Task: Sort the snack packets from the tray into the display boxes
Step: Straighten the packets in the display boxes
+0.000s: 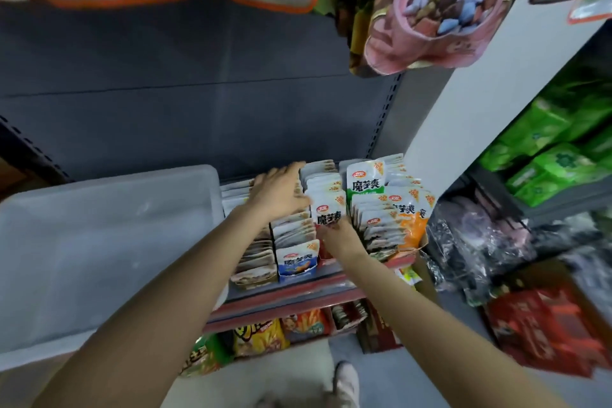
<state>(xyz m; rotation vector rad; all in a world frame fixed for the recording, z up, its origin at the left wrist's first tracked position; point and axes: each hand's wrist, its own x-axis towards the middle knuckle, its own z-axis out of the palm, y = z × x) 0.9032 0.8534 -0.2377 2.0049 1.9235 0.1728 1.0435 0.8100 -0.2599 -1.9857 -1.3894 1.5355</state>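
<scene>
A grey shop shelf with a red front edge filled mid-frame. Nearest, at lower centre, the right hand pinched a white, red-logoed snack packet upright above the display boxes. Just beyond, the left hand lay flat-fingered, pressing the packet rows. A translucent tray sat at left.

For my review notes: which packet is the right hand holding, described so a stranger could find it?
Start at the big translucent grey plastic tray on the shelf; just right of it stand rows of small snack packets in display boxes. In the middle row, the right hand grips a white packet with a red lower part from below. Unlike its blue, green and orange neighbours, it is raised above its row.
</scene>
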